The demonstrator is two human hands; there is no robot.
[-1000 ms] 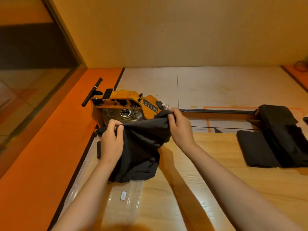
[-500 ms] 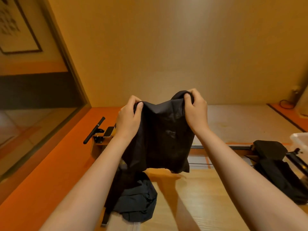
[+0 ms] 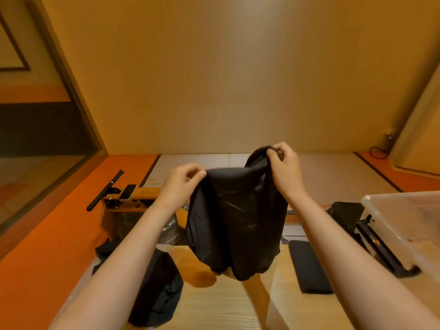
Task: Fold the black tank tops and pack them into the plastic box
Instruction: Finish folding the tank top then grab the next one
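- we see the black tank top [image 3: 235,222] held up in the air over the worktop [image 3: 226,308], long axis vertical, hem hanging down
- left hand [image 3: 182,181] pinches its top left edge, fingers [image 3: 198,173] curled
- right hand [image 3: 285,167] pinches the right strap, held higher
- plastic box [image 3: 404,217] at right, folded top [image 3: 309,267] lying flat on the worktop

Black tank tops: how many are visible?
4 at least: one held top gripped by left hand and right hand; a crumpled heap left; a folded one on the table; a dark bundle by the plastic box. The heap may hide more.
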